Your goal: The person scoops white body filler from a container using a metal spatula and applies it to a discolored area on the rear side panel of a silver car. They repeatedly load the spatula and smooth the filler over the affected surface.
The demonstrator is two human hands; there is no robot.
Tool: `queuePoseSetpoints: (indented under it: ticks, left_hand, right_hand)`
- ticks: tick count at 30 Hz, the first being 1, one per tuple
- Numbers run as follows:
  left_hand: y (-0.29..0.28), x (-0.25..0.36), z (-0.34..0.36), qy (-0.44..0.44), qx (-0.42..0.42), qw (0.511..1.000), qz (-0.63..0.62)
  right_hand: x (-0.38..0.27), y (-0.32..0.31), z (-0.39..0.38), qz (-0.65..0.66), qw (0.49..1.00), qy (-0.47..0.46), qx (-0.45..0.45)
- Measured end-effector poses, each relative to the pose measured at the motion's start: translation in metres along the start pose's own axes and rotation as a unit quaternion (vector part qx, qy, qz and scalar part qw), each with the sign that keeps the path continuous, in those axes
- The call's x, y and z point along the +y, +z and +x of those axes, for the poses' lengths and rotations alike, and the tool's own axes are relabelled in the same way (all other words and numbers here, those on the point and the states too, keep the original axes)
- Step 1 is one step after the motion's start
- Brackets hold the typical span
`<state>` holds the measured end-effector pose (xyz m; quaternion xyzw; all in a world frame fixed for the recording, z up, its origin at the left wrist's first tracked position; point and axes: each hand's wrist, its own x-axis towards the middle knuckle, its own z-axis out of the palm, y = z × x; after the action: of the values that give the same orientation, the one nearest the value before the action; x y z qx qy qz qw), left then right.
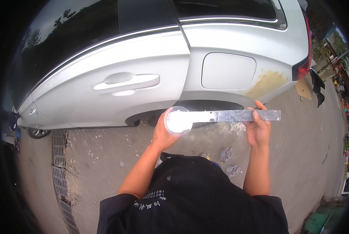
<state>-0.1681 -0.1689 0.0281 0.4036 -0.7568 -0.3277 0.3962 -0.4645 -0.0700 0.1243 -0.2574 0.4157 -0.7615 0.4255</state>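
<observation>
My left hand (163, 134) is wrapped round a clear plastic cup (178, 121) of white paint-like material, held in front of my chest. My right hand (259, 128) grips the far end of a long flat metal stirring stick (237, 116). The stick lies almost level, and its left end, coated white, reaches into the cup. Beyond my hands stands a silver-white car (143, 62). A yellowish-brown filler patch (267, 83) marks its rear quarter panel, right of the fuel flap (229, 71).
Grey concrete ground (100, 163) surrounds me, with a metal drain grate (59, 156) on the left. At the right lie a brown cardboard piece (302, 89) and a black car part (318, 87). A green object (315, 223) stands at the lower right.
</observation>
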Motion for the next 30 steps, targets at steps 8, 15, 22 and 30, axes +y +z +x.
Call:
queuePoseSetpoints:
  ticks: [8, 15, 22, 30]
  left_hand:
    - [-0.001, 0.0, 0.002, -0.081, 0.002, 0.994, -0.067]
    - [0.011, -0.016, -0.01, -0.102, 0.019, 0.987, -0.124]
    - [0.014, -0.016, -0.014, -0.153, 0.024, 0.973, -0.174]
    - [0.019, -0.027, -0.01, -0.157, 0.06, 0.973, -0.156]
  right_hand:
    - [0.014, -0.003, 0.014, 0.04, 0.999, -0.005, -0.03]
    - [0.027, -0.015, 0.025, 0.036, 0.996, 0.011, -0.077]
    - [0.04, -0.024, 0.037, 0.027, 0.991, 0.024, -0.127]
    - [0.061, -0.032, 0.05, 0.031, 0.99, 0.045, -0.127]
